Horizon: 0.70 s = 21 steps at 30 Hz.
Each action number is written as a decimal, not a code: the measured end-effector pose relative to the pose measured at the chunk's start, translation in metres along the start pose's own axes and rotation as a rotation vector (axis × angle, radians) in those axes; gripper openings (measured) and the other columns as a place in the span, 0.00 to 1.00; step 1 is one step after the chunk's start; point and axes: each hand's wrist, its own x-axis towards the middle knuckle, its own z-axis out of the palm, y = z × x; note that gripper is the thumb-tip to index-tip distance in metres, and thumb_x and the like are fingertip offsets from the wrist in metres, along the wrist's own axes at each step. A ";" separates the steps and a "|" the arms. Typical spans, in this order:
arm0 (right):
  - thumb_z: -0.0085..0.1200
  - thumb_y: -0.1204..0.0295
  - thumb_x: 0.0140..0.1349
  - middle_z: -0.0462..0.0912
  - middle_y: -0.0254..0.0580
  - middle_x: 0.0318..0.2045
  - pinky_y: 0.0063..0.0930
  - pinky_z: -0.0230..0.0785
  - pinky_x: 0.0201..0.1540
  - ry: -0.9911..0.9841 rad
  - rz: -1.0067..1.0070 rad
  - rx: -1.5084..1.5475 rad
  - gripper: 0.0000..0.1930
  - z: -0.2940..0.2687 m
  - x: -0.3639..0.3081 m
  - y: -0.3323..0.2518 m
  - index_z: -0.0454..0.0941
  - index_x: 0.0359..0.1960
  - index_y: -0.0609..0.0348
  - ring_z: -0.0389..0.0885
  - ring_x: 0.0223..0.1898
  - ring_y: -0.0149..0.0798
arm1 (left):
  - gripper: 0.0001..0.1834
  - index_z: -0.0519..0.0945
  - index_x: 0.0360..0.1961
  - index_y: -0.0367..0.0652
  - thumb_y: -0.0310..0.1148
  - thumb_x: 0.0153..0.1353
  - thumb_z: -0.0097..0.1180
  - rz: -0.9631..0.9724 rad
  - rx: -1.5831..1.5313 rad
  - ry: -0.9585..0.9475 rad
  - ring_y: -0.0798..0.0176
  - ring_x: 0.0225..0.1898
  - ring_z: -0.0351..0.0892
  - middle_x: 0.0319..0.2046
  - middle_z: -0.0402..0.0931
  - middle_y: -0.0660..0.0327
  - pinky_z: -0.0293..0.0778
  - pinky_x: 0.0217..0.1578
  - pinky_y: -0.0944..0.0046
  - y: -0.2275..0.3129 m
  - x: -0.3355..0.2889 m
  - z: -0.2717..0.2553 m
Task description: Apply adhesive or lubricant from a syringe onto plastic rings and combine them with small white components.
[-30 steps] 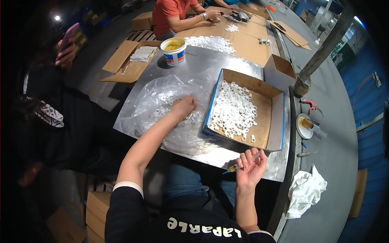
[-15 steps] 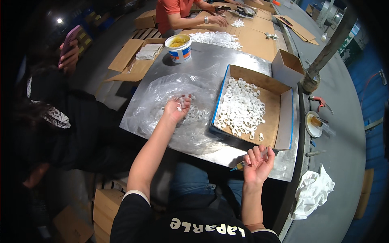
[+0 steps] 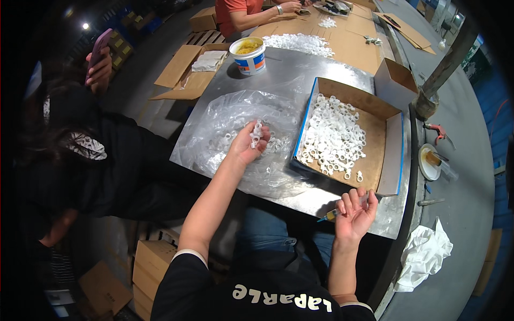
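Observation:
My left hand (image 3: 246, 147) is curled, palm up, around several small white plastic ring-shaped parts (image 3: 257, 134). It hangs over a clear plastic bag (image 3: 225, 107) in which more of these parts lie. My right hand (image 3: 353, 220) is closed on a syringe (image 3: 330, 215) with a blue tip and yellowish contents, the tip pointing left. That hand is just in front of the near edge of an open cardboard box (image 3: 383, 171) with blue edges. Inside the box, a heap of white ring parts (image 3: 334, 136) fills the left side.
Both bag and box rest on a metal tabletop (image 3: 289, 61). Toward the back stands a white tub (image 3: 249, 56) of yellow paste. A grey bench (image 3: 466, 214) on the right bears a crumpled white cloth (image 3: 425, 257) and a plate (image 3: 428, 163). Another person (image 3: 107, 160) holds a phone at left.
My left hand has come up from the bag's contents with white ring parts showing in its palm. My right hand keeps the syringe by the box. The view has shifted slightly.

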 end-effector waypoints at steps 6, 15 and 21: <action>0.41 0.62 0.63 0.56 0.29 0.12 0.23 0.50 0.18 -0.006 0.015 0.000 0.13 0.002 -0.001 0.001 0.67 0.25 0.56 0.52 0.13 0.27 | 0.12 0.71 0.35 0.40 0.39 0.65 0.46 0.076 0.078 0.193 0.70 0.28 0.75 0.33 0.74 0.62 0.72 0.21 0.77 -0.010 -0.016 0.020; 0.41 0.58 0.64 0.56 0.29 0.12 0.21 0.48 0.18 -0.061 0.001 0.021 0.15 0.016 -0.004 0.001 0.66 0.25 0.56 0.51 0.13 0.26 | 0.12 0.69 0.36 0.49 0.45 0.64 0.47 0.054 0.225 0.064 0.78 0.16 0.54 0.24 0.65 0.70 0.45 0.11 0.79 -0.037 -0.054 0.027; 0.30 0.49 0.65 0.51 0.28 0.09 0.22 0.42 0.13 -0.224 -0.079 -0.006 0.24 0.051 -0.011 0.003 0.62 0.20 0.55 0.46 0.10 0.26 | 0.12 0.69 0.40 0.49 0.44 0.66 0.43 -0.200 0.075 -0.118 0.79 0.15 0.52 0.21 0.61 0.70 0.46 0.12 0.80 -0.106 -0.101 0.039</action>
